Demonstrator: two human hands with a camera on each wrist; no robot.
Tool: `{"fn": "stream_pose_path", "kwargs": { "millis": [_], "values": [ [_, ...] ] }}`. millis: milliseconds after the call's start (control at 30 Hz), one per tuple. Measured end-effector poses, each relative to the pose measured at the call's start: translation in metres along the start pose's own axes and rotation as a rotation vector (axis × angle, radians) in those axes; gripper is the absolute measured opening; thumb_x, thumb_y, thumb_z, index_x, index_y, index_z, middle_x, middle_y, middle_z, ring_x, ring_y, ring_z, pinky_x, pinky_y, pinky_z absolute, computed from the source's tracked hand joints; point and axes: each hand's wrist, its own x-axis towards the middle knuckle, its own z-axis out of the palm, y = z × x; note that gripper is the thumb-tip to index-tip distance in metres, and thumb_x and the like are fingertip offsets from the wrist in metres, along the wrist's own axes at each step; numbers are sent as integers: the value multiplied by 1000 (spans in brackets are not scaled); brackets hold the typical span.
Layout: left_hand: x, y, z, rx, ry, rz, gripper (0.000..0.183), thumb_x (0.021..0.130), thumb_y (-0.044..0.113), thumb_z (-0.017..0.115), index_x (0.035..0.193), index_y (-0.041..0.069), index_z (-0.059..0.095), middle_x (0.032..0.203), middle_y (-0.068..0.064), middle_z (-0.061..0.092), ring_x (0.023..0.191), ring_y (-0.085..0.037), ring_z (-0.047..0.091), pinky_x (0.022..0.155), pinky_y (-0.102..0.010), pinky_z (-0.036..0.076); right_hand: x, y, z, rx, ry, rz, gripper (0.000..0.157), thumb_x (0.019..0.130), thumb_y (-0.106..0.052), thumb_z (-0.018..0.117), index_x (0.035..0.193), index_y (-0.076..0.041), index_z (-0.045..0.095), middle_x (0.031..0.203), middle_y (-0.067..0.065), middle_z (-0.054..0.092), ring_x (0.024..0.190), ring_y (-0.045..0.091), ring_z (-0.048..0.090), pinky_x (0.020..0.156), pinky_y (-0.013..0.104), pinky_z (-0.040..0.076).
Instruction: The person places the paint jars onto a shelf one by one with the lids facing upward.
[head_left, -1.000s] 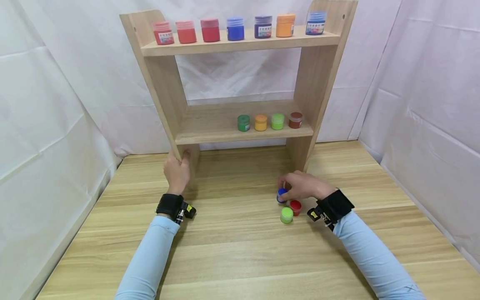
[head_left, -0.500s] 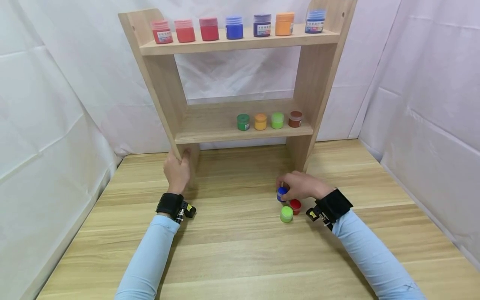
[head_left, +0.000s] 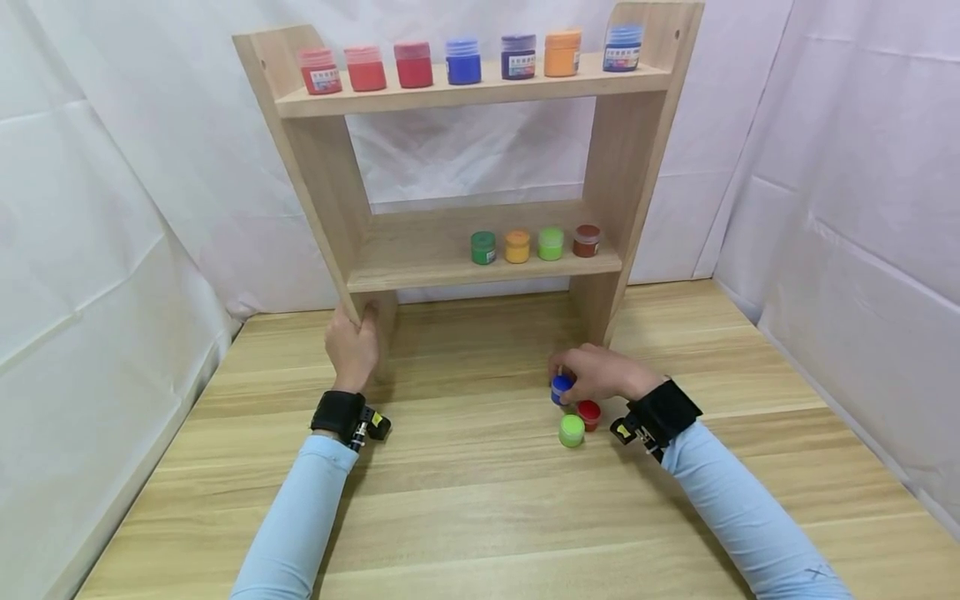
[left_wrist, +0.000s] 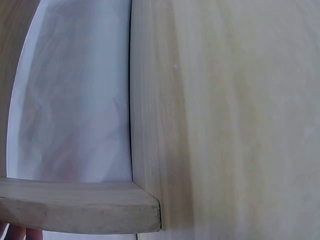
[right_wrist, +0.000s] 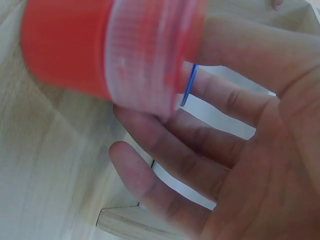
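Note:
My left hand [head_left: 352, 346] grips the lower left side panel of a wooden shelf unit [head_left: 487, 271]; in the left wrist view its fingertips [left_wrist: 31, 234] show past the panel's edge. Near the foot of the right panel, my right hand [head_left: 600, 371] holds a small blue paint jar [head_left: 560, 390] between thumb and fingers, low over the table. A red jar [head_left: 589, 415] and a light green jar [head_left: 572, 431] stand close in front of it. In the right wrist view the red jar [right_wrist: 67, 47] hides most of the blue one, leaving a thin blue edge [right_wrist: 189, 85].
Several red, blue and orange jars [head_left: 414, 65] line the top shelf. Green [head_left: 483, 248], orange [head_left: 517, 247], light green [head_left: 551, 244] and brown [head_left: 587, 241] jars stand on the middle shelf's right half. White cloth [head_left: 862, 208] hangs behind and beside the table [head_left: 450, 500].

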Motion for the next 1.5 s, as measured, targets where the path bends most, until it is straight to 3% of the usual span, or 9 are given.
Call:
{"fn": "stream_pose_path", "kwargs": {
  "millis": [533,900,1500],
  "values": [
    [1,-2,2,-2,3,24,31,93,36,56,89,5,56,73,-9,56,62,-24,50,52,-38,33,0,1,2,36,20,14,34,77,-27,78,106,-16,62,91,-4,62,79,15,56,68,26,48],
    [2,-2,2,13,12,19,33,92,36,58,99,3,60,88,-14,62,76,-27,57,59,-44,39,-1,0,1,39,23,10,33,77,-28,78,104,-18,61,90,-4,62,79,15,57,68,27,48],
    [1,-2,1,2,15,12,32,92,34,59,98,2,61,88,-14,63,75,-27,57,59,-44,40,2,2,2,59,17,13,32,78,-29,77,104,-18,61,89,-4,62,77,15,57,66,25,48]
  ]
}}
